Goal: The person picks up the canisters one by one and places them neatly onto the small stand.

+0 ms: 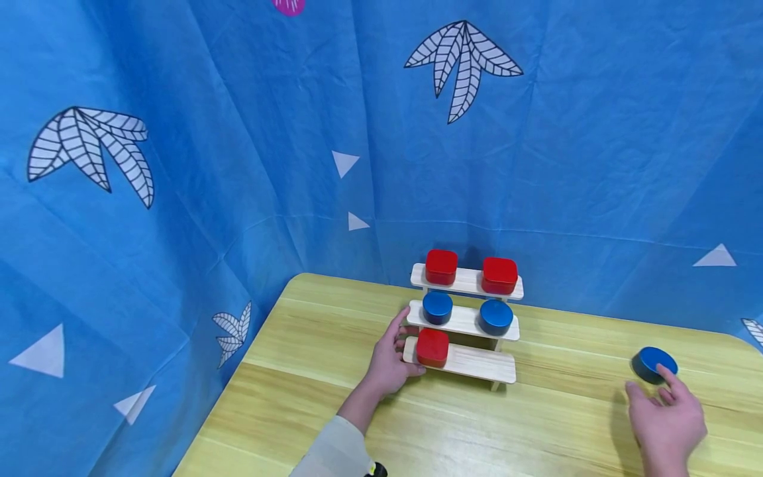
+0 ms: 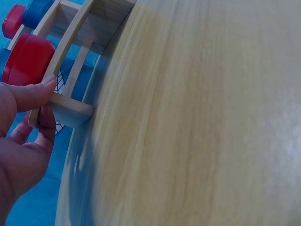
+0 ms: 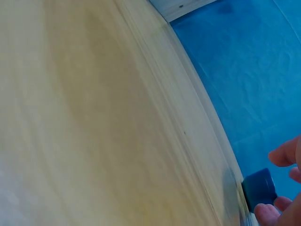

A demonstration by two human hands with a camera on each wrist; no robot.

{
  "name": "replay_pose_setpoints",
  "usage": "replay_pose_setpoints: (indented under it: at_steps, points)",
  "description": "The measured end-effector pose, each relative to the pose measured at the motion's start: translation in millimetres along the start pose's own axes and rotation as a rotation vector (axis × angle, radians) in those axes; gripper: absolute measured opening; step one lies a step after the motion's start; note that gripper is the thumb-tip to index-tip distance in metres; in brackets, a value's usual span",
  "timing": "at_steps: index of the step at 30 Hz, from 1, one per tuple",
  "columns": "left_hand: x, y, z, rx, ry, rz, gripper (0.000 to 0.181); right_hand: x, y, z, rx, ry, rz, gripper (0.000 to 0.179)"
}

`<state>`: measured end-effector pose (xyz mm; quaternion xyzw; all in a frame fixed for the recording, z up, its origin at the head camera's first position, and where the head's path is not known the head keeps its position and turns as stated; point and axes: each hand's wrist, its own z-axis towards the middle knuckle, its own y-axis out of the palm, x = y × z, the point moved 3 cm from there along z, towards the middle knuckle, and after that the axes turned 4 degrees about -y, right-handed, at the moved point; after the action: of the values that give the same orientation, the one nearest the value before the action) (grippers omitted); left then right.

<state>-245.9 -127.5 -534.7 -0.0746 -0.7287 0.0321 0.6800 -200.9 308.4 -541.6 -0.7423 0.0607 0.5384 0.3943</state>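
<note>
A three-tier wooden display shelf [image 1: 477,362] stands on the table. Its top tier carries two red square tins, a left one [image 1: 442,267] and a right one [image 1: 499,276]. Two blue round tins, one left [image 1: 438,308] and one right [image 1: 495,317], sit on the middle tier. Another red tin [image 1: 432,348] is at the left of the bottom tier. My left hand [image 1: 390,364] pinches that tier's left end, thumb [image 2: 35,95] on top. At the right, my right hand [image 1: 667,421] reaches over a loose blue round tin [image 1: 650,364], its thumb and index finger spread apart.
The shelf stands on a light wooden table [image 1: 286,371] with a rounded back corner. Behind and to the left hangs a blue cloth [image 1: 286,132] with white leaf and triangle prints. Table surface lies between the shelf and the loose tin.
</note>
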Motion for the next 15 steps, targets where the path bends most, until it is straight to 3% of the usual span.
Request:
replay_pose_setpoints:
  at_steps: [15]
  points:
    - [0.6,-0.5,-0.4,-0.01,0.017,-0.02,0.125,1.8,-3.4,16.3,0.035,-0.061,-0.025,0.069]
